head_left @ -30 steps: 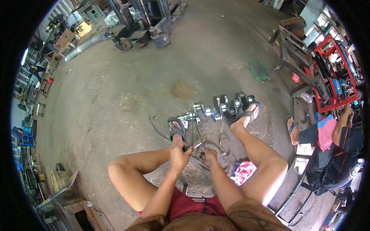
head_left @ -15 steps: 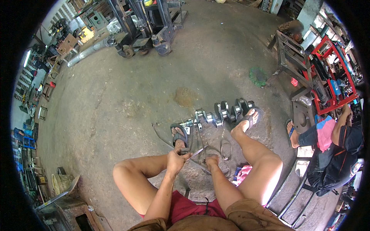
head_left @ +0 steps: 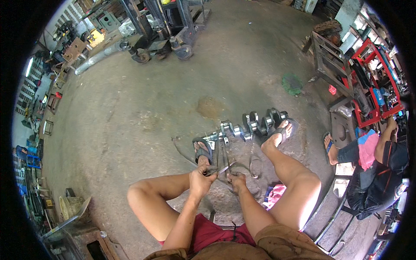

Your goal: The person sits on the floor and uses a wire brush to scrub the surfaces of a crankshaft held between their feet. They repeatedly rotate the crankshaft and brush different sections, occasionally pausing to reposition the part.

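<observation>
A shiny metal crankshaft [head_left: 245, 131] lies on the floor in front of me, with my sandalled feet against its two ends. A long narrow dark strip [head_left: 224, 154] runs from around the crankshaft's left part down toward my hands. My left hand [head_left: 202, 183] is closed around the strip's end by my left foot. Close beside it on the right, my right hand [head_left: 236, 181] pinches the strip too. Between the hands shows a pale, flat, thin piece [head_left: 225, 168]; its kind I cannot make out. Loose loops of strip [head_left: 255, 167] lie right of my hands.
A pink cloth [head_left: 274, 196] lies by my right leg. At right are another person's leg [head_left: 344, 152], a metal frame bench [head_left: 331, 65] and a red rack [head_left: 376, 82]. A forklift-like machine [head_left: 160, 34] stands far off, a long pipe [head_left: 99, 57] to its left.
My right hand has shifted slightly left, nearer my left hand, its fingers now closed on the strip. The pale piece between the hands has tilted a little. The crankshaft and feet stay put.
</observation>
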A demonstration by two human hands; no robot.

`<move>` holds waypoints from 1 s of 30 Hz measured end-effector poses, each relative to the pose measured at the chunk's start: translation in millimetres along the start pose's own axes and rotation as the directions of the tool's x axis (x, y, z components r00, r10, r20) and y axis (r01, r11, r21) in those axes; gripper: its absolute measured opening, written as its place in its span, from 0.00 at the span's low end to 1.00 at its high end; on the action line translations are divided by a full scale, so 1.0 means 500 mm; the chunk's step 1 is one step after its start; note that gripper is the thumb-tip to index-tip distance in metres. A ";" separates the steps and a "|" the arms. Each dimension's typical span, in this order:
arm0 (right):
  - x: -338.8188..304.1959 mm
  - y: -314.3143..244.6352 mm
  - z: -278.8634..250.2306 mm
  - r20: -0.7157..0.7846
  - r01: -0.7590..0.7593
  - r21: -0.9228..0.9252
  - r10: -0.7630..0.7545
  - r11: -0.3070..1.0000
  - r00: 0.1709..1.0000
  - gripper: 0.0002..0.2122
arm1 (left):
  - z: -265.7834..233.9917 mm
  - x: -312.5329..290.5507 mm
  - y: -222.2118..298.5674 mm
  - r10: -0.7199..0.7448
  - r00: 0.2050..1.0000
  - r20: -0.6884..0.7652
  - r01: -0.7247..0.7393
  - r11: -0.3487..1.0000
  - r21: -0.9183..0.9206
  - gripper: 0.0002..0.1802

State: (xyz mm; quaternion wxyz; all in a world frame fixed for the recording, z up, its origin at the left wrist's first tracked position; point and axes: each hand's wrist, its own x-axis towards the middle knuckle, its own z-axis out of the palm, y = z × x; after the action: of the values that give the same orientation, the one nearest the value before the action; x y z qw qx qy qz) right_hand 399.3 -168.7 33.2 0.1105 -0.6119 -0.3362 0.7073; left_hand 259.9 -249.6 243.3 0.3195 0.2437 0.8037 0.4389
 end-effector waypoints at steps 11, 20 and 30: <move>0.021 0.009 -0.016 -0.106 -0.018 -0.147 0.003 0.989 0.994 0.11 | 0.007 0.025 0.056 0.632 0.766 -0.115 -0.582 0.758 0.295 0.10; 0.026 0.019 0.003 0.094 0.057 -0.041 -0.053 0.998 0.994 0.08 | 0.014 0.130 0.089 0.246 0.942 -0.229 -0.320 0.861 -0.395 0.05; 0.003 -0.062 0.052 0.108 -0.075 0.113 0.063 0.991 0.992 0.13 | 0.079 0.111 0.150 0.286 0.957 -0.046 -0.289 0.929 -0.231 0.08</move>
State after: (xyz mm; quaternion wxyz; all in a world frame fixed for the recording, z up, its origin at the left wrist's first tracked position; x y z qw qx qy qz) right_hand 366.5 -153.5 51.8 0.1039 -0.5781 -0.2781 0.7601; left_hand 259.6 -153.2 275.2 0.2738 0.3165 0.7036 0.5743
